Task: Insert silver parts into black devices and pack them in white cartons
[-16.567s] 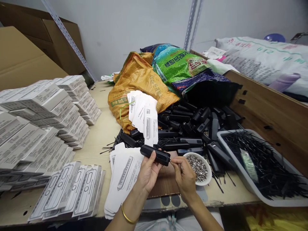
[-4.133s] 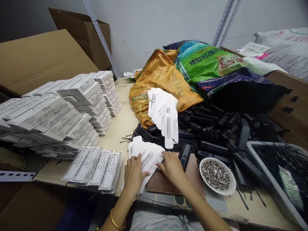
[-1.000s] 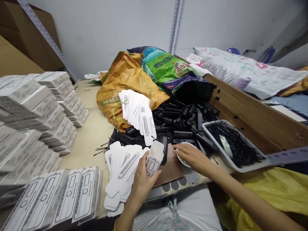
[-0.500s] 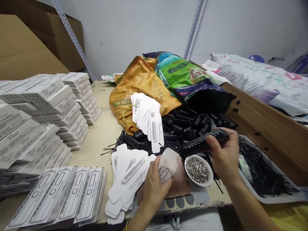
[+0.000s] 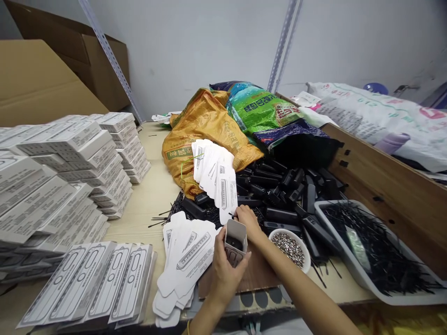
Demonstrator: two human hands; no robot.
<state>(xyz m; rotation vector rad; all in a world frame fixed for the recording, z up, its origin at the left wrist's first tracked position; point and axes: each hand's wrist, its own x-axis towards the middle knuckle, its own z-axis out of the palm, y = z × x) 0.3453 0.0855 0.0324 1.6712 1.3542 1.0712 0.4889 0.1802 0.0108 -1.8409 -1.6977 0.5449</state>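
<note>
The pale table (image 5: 157,174) spans the scene and bears nearly everything. On its left rise big stacks of small white boxes (image 5: 115,179), with a slanted row of printed boxes (image 5: 101,284) at the near edge. Toward the back slump an orange sack (image 5: 206,123) and a green and blue sack (image 5: 260,107), and in front of the latter spreads a heap of black devices (image 5: 282,216). To the right of the heap, a pale tray (image 5: 387,298) holds a tangle of thin black sticks (image 5: 391,263). One fan of flat cartons (image 5: 216,174) lies against the orange sack; another fan of printed cartons (image 5: 185,265) lies nearer, just left of a brown board (image 5: 260,272). A white bowl (image 5: 307,260) full of small metal pieces (image 5: 288,246) sits just right of the board. The left hand (image 5: 225,274) has its fingers wrapped around an open carton (image 5: 236,229), mouth up above the board, with a black object (image 5: 233,243) inside. The right hand (image 5: 249,225) reaches just behind that carton, its fingers beside a thin dark stick (image 5: 231,215); whether they grip it, I cannot tell.
</note>
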